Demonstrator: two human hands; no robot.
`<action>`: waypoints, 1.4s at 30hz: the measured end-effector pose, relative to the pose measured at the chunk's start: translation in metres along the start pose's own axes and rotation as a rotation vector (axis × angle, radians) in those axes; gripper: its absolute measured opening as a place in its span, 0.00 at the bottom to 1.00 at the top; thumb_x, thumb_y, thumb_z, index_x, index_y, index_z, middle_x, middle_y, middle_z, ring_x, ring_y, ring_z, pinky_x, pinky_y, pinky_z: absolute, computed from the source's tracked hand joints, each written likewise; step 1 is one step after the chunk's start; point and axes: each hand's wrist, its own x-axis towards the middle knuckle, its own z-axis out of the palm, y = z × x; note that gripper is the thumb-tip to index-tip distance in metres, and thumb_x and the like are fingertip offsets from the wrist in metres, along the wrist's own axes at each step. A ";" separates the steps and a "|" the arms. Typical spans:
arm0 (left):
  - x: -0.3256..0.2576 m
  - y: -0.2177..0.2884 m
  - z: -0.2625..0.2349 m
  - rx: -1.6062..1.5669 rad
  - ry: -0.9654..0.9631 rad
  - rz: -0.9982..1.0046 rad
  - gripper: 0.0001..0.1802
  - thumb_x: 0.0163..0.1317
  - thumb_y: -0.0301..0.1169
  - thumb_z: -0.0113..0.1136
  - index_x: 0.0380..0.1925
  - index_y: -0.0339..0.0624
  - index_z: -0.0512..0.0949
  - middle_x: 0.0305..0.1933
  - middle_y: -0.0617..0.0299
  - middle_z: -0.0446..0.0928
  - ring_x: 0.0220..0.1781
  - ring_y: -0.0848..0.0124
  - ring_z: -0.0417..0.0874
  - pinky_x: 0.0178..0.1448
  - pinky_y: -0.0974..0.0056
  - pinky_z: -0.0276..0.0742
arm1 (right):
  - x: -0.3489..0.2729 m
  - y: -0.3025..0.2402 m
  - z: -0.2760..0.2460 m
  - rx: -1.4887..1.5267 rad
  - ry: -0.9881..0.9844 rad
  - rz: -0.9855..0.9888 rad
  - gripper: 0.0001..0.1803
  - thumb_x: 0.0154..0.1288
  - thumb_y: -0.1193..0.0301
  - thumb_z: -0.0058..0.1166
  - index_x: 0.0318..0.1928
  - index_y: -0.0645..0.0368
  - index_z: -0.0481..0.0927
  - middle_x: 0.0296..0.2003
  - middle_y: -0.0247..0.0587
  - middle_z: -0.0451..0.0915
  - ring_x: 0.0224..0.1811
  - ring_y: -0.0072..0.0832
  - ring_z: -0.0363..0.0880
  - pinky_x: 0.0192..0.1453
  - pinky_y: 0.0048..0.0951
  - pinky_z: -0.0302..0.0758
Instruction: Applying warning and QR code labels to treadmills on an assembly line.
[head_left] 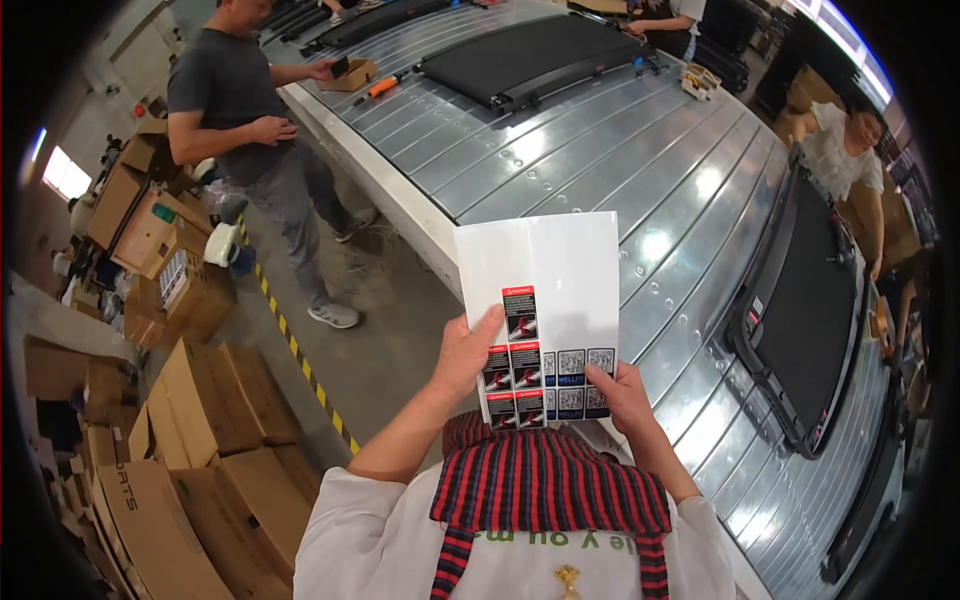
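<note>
Sticker sheets (572, 270), glossy white, held up before the striped apron (550, 485), near the metal worktop (690, 270); left hand (466, 352), right hand (626, 398) each pinching a side edge, thumbs uppermost; probably light, bendable, slippery, easily creased; best held by both margins

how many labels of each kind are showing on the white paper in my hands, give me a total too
Red-topped picture labels: 5
QR-code labels: 6, counting those partly covered
Total: 11 labels showing
</note>
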 end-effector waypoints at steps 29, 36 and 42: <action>0.009 0.018 0.020 0.222 -0.352 0.068 0.22 0.57 0.42 0.53 0.38 0.29 0.74 0.35 0.60 0.76 0.36 0.77 0.73 0.41 0.71 0.70 | -0.072 0.030 -0.034 0.116 0.464 -0.238 0.12 0.60 0.66 0.46 0.33 0.64 0.73 0.23 0.43 0.77 0.23 0.26 0.76 0.26 0.20 0.71; 0.021 0.011 0.030 0.657 -0.455 0.156 0.22 0.57 0.44 0.51 0.37 0.33 0.75 0.30 0.60 0.78 0.34 0.77 0.74 0.39 0.69 0.71 | -0.037 0.087 -0.087 0.325 0.512 -0.074 0.13 0.59 0.64 0.46 0.32 0.64 0.72 0.22 0.43 0.76 0.22 0.27 0.75 0.25 0.21 0.71; 0.040 -0.006 0.025 0.883 -0.641 0.260 0.19 0.56 0.44 0.51 0.40 0.41 0.75 0.29 0.51 0.77 0.30 0.72 0.78 0.37 0.68 0.71 | -0.022 0.140 -0.120 0.222 0.616 0.083 0.14 0.59 0.63 0.43 0.32 0.64 0.71 0.22 0.44 0.76 0.18 0.29 0.75 0.18 0.22 0.71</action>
